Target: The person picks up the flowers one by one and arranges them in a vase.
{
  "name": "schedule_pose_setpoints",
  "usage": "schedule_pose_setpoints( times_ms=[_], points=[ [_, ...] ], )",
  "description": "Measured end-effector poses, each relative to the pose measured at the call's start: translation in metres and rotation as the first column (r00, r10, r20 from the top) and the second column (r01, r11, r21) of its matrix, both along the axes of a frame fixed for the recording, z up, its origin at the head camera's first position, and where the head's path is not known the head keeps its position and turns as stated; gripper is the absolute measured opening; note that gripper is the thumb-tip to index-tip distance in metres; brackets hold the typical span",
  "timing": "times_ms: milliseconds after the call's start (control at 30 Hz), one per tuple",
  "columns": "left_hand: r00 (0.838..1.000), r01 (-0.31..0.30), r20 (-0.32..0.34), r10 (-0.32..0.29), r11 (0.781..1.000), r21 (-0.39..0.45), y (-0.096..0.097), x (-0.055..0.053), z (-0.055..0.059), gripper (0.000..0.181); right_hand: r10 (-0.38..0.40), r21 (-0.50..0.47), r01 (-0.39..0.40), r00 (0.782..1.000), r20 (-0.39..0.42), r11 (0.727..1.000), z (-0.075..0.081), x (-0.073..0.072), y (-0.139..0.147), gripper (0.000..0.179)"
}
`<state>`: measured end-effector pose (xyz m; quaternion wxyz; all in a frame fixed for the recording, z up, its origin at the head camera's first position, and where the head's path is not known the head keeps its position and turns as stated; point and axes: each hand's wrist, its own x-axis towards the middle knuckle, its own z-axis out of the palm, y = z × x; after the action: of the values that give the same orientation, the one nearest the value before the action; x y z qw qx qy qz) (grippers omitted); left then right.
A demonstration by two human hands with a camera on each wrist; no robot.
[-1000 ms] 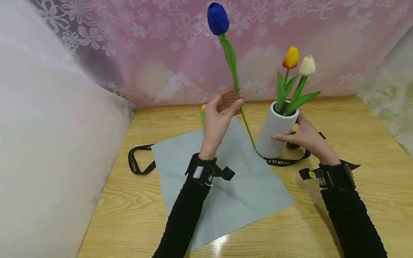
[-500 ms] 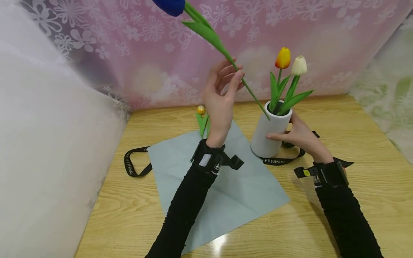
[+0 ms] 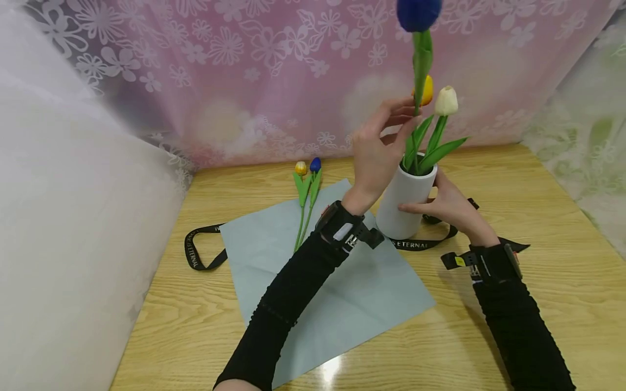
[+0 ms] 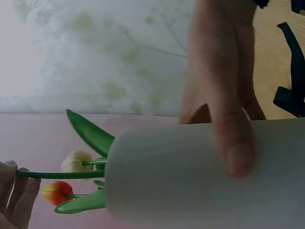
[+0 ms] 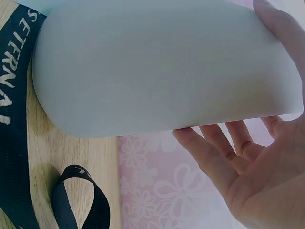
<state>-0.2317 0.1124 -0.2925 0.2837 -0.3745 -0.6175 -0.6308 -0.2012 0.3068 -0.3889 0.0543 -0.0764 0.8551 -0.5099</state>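
My left hand (image 3: 379, 149) pinches the green stem of a blue tulip (image 3: 419, 13) upright over the white vase (image 3: 403, 203). The lower end of that stem (image 4: 71, 175) runs past the rim into the vase's mouth in the left wrist view. Around the vase's side my right hand (image 3: 455, 203) curls, its thumb across the front and its fingers behind; the right wrist view shows several of these fingers (image 5: 209, 155) along the wall. A white tulip (image 3: 446, 101) and a yellow-orange tulip (image 3: 427, 91), partly hidden, stand in the vase.
A yellow tulip (image 3: 300, 168) and a second blue tulip (image 3: 315, 164) lie across pale blue-grey wrapping paper (image 3: 362, 304). Black lettered ribbon (image 3: 193, 247) loops out at the left and around the vase's base. A pink floral curtain (image 3: 274, 81) hangs behind the wooden table (image 3: 186, 326).
My left hand has moved right to the vase. The blue tulip has swung from tilted to upright, its stem now inside the mouth. My right hand keeps its hold.
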Motion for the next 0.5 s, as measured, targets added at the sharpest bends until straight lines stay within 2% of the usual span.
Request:
schedule_pose_setpoints(
  times_ms=[100, 167, 233, 333, 500],
  points=[
    [1.0, -0.021, 0.004, 0.021, 0.991, -0.131, 0.003, 0.002, -0.008, 0.027, 0.004, 0.006, -0.004, 1.0, 0.004, 1.0, 0.001, 0.0, -0.001, 0.107],
    [0.999, -0.046, -0.01, 0.045, 0.971, -0.236, 0.004, 0.005, -0.013, 0.028, 0.007, 0.015, -0.007, 1.0, 0.0, 1.0, 0.001, 0.0, -0.001, 0.107],
    [0.996, -0.085, -0.047, 0.073, 0.933, -0.349, 0.005, 0.007, -0.016, 0.027, 0.018, 0.031, -0.018, 1.0, -0.022, 0.999, 0.001, 0.0, -0.001, 0.106],
    [0.99, -0.135, -0.106, 0.095, 0.865, -0.484, 0.007, 0.01, -0.019, 0.025, 0.035, 0.039, -0.033, 0.998, -0.058, 0.999, 0.001, 0.0, -0.001, 0.102],
    [0.987, -0.16, -0.108, 0.119, 0.759, -0.631, 0.01, 0.016, -0.023, 0.022, 0.038, 0.01, -0.038, 0.997, -0.061, 0.999, 0.001, 0.001, 0.0, 0.095]
  ],
)
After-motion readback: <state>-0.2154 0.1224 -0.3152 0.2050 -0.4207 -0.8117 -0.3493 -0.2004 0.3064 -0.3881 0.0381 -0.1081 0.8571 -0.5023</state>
